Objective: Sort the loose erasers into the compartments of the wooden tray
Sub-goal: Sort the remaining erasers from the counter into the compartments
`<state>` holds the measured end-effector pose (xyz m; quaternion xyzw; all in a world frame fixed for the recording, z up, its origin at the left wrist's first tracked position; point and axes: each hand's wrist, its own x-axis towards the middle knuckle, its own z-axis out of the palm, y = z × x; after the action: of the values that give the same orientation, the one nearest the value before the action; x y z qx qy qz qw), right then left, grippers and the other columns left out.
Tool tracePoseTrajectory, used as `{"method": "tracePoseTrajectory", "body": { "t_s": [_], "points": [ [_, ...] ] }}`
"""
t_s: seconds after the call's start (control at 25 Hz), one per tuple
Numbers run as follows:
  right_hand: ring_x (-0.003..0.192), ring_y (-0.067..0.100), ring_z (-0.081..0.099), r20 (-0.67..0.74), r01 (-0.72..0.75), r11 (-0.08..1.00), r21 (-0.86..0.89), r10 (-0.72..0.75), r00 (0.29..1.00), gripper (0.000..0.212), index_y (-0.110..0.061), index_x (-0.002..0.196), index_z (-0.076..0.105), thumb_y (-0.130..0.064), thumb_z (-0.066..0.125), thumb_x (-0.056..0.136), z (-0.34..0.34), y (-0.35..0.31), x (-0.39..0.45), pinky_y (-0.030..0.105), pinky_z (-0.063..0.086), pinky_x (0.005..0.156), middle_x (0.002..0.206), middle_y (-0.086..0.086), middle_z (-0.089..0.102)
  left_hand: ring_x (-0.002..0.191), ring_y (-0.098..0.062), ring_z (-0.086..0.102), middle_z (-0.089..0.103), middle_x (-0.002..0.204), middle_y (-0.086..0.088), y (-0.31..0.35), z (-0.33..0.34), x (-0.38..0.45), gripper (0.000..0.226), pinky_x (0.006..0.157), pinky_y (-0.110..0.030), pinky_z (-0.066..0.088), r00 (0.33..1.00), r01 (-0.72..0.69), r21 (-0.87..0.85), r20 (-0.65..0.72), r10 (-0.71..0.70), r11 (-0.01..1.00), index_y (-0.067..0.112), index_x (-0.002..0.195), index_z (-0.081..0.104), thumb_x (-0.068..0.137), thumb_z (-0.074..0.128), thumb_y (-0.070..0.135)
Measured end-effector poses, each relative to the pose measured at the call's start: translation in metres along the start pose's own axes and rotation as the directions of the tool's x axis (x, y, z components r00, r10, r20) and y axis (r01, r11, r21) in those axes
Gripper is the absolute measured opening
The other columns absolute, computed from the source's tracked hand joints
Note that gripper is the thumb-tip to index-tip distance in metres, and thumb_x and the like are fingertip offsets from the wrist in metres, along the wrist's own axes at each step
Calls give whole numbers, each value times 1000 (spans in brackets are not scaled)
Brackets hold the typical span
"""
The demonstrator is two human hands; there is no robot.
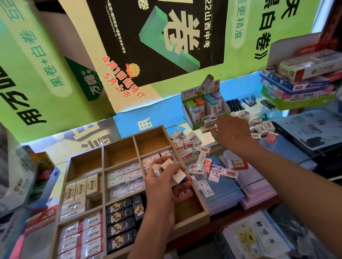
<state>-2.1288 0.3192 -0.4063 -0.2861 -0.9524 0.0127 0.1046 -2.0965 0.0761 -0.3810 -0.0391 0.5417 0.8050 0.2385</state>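
Under left hand, hidden compartment.

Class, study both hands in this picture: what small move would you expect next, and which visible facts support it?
Probably the right hand carries its pinched erasers back to the wooden tray. It is raised beyond the loose pile, while the left hand already holds several erasers over the tray, whose three back compartments look empty.
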Motion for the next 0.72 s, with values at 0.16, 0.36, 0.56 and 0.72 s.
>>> {"method": "tracePoseTrajectory", "body": {
  "t_s": [0.16, 0.36, 0.56, 0.72],
  "points": [
    [96, 27, 69, -23, -33, 993, -117, 31, 999, 21, -15, 104, 68, -31, 62, 91, -5, -13, 0, 32, 50, 75, 102, 6, 72, 57, -23, 66, 72, 77, -13, -1, -1, 0, 20, 46, -27, 54, 1000, 0, -2, 3, 0, 1000, 12, 106, 61, 88, 65, 3],
    [99, 27, 68, 19, -63, 992, -113, 66, 998, 20, -14, 107, 68, -27, 65, 92, -5, -21, -4, 35, 53, 83, 105, 7, 71, 59, -23, 66, 72, 76, -12, 0, -3, 2, 23, 48, -28, 56, 1000, 13, -16, 6, -13, 1000, 12, 106, 61, 87, 66, 2],
    [91, 30, 67, -4, -129, 988, 82, 130, 992, 30, -13, 104, 64, -37, 67, 86, -2, -17, -9, 31, 44, 66, 96, 6, 68, 60, -24, 66, 71, 82, -15, 0, -2, 0, 22, 48, -27, 56, 999, 38, -32, -2, -38, 999, 15, 102, 61, 86, 68, 1],
    [80, 27, 61, -38, -162, 896, 414, 195, 980, 24, -18, 92, 61, -41, 58, 88, -26, -19, -25, 28, 37, 63, 83, 2, 64, 61, -25, 65, 68, 82, -16, -1, -4, 2, 21, 48, -28, 56, 999, 29, -48, 20, -28, 998, 14, 101, 59, 87, 67, 2]
  ]
}}
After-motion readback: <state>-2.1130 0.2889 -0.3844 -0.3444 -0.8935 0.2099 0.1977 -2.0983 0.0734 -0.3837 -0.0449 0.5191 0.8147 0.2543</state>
